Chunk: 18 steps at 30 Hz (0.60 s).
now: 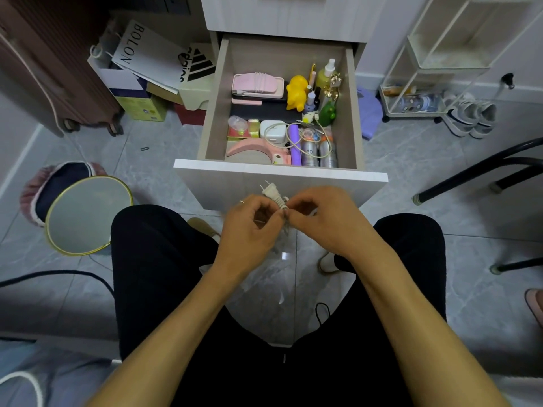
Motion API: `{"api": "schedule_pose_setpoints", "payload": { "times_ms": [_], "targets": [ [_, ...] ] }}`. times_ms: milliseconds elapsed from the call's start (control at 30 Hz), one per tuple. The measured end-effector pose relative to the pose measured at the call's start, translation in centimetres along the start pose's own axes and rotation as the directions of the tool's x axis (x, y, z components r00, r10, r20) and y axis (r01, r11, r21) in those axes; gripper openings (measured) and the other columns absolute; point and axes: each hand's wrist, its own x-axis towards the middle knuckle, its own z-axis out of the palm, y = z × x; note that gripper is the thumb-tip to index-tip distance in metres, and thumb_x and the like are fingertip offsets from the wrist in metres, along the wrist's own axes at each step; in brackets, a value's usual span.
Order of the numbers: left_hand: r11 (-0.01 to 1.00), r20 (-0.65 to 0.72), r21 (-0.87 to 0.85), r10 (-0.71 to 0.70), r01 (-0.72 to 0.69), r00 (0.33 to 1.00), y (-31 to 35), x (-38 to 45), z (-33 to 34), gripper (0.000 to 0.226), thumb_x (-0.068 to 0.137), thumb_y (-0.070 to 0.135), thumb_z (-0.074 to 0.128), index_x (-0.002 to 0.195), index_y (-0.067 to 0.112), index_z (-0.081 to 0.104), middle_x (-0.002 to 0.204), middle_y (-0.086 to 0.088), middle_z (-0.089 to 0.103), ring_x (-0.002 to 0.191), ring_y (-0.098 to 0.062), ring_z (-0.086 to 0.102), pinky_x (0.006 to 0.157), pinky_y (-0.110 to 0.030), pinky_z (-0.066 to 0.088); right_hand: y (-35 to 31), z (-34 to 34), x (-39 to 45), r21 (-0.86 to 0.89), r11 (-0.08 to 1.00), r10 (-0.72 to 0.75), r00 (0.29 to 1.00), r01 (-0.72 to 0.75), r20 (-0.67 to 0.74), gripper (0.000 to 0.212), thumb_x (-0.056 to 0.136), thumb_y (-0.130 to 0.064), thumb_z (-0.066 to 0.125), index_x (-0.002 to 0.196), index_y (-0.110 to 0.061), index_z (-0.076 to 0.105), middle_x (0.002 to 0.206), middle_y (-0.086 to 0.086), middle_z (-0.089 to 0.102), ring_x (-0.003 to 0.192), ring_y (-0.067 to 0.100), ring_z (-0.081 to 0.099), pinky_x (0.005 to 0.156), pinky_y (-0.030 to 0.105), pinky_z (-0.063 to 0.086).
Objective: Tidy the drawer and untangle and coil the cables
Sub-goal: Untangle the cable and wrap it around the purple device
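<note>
While both hands pinch a white plug cable [274, 198] below the open drawer [280, 171], left grip [249, 227] and right grip [323, 218] closed on it, a yellow duck [296, 92], spray bottle [326, 73] and white charger [273, 132] crowd inside. A round mirror [85, 215] and shoes [473, 117] sit on the grey tiled floor [411, 201].

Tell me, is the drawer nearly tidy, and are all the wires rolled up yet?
Partly. Most things in the open drawer already stand in neat rows. In hand: the left hand and right hand both pinch a white plug cable, apparently winding it, in front of the drawer. Left: a pale loose cable sprawls uncoiled over the silver cans, and the held cable needs putting away.
</note>
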Motion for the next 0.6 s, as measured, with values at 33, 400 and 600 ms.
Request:
{"api": "schedule_pose_setpoints", "payload": {
  "times_ms": [33, 400, 600],
  "targets": [
    [1.0, 0.006, 0.012, -0.011, 0.01, 1.0, -0.1, -0.1, -0.1, 0.017, 0.089, 0.017, 0.068, 0.079, 0.028, 0.061, 0.08, 0.008, 0.067, 0.073, -0.006, 0.064, 0.067, -0.022, 0.055, -0.3, 0.1, 0.1, -0.092, 0.995, -0.027, 1.0, 0.028, 0.014, 0.012, 0.085, -0.026, 0.066, 0.087, -0.016, 0.074, 0.08, -0.001, 0.07, 0.075, 0.015, 0.063, 0.074, 0.036, 0.054],
    [0.998, 0.149, -0.036, -0.036, 0.042, 0.988, 0.1, 0.3, -2.1, 0.014, 0.095, 0.011, 0.058, 0.085, 0.021, 0.056, 0.076, -0.001, 0.069, 0.067, -0.011, 0.07, 0.06, -0.021, 0.055, 0.6, 0.3, 0.2, 0.475, 0.879, -0.004, 0.997, -0.034, 0.079, 0.013, 0.088, -0.008, 0.068, 0.081, -0.019, 0.068, 0.073, -0.007, 0.066, 0.066, 0.005, 0.057, 0.063, 0.018, 0.046],
    [0.914, 0.101, -0.338, -0.202, 0.225, 0.974, 0.1, 0.9, -2.5, 0.008, 0.097, 0.008, 0.057, 0.093, 0.003, 0.061, 0.082, -0.005, 0.071, 0.067, -0.02, 0.071, 0.063, -0.029, 0.058, 0.4, 1.4, -0.3, 0.604, 0.783, 0.111, 0.989, -0.148, 0.098, 0.008, 0.09, -0.024, 0.066, 0.097, -0.02, 0.065, 0.093, -0.009, 0.068, 0.087, 0.009, 0.067, 0.074, 0.03, 0.059]
  ]
}}
